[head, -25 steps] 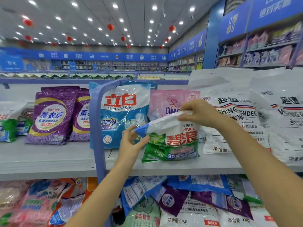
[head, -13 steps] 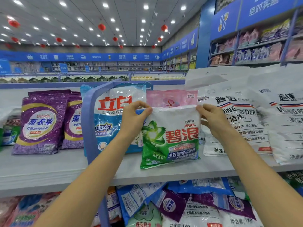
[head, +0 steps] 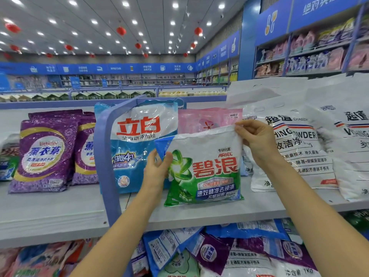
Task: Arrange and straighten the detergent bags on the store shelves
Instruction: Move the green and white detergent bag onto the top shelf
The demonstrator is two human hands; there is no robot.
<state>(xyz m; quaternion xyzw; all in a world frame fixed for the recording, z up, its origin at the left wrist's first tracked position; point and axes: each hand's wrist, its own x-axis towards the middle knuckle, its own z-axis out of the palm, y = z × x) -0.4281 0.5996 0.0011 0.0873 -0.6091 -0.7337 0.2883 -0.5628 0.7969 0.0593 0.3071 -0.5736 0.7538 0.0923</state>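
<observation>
While you've got that green-and-white Ariel bag (head: 203, 166) propped upright on the grey shelf (head: 60, 210), watch the balance, because it's only standing thanks to you. Your right hand (head: 257, 140) is pinching the top right corner of the bag, fingers closed on the sealed edge, and your left hand (head: 157, 168) is closed on its left side with the thumb pressed across the front. Let go of both at once and I'd judge it slumps forward off the shelf lip: the base sits close to the front edge and the powder inside looks loose and saggy.

Second risk: the top left corner is folded over, showing its blue back, so the bag isn't squared yet. Pull hard on the right corner alone and it could twist and knock the blue-and-white bag (head: 139, 144) just beside it, or lean into the pink bag (head: 207, 118) right behind.

Third, the big white washing-powder bags (head: 295, 148) stand just to the right, close by your wrist; a wide elbow swing could tip them.

As for looks: it's a soft plastic pouch, white up top, green swirl logo at left, red characters across the middle, a blue band low down. It faces you, label forward, tilted slightly, wrinkled along the top seam.
</observation>
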